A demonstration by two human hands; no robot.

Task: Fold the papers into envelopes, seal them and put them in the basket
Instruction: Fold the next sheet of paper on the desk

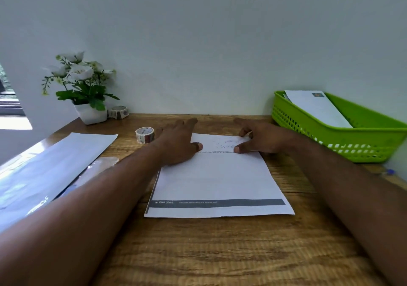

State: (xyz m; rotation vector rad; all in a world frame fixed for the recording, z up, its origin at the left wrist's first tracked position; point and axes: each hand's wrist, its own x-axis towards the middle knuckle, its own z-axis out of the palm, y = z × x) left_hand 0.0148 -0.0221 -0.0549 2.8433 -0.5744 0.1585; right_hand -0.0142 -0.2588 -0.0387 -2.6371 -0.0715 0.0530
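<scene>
— What does the paper look like?

— The sheet of paper (218, 182) lies flat on the wooden counter (220, 252), right in front of me. It is white, with a dark grey band across the near edge and some faint print near the far end.

— And your hands?

— My left hand (176, 142) presses palm down on the far left corner, fingers spread and flat, gripping nothing. My right hand (262, 139) rests on the far right corner, its fingers curled loosely at the paper's edge; I cannot tell if they pinch it.

— What else is around?

— A roll of tape (144, 134) stands just beside my left hand. The green basket (363, 151) sits to the right, near my right hand, with a white envelope (317, 108) leaning inside. More papers (50, 166) lie to the left, partly under my left forearm. A potted plant (83, 87) stands at the back left, another tape roll (119, 111) beside it.
</scene>
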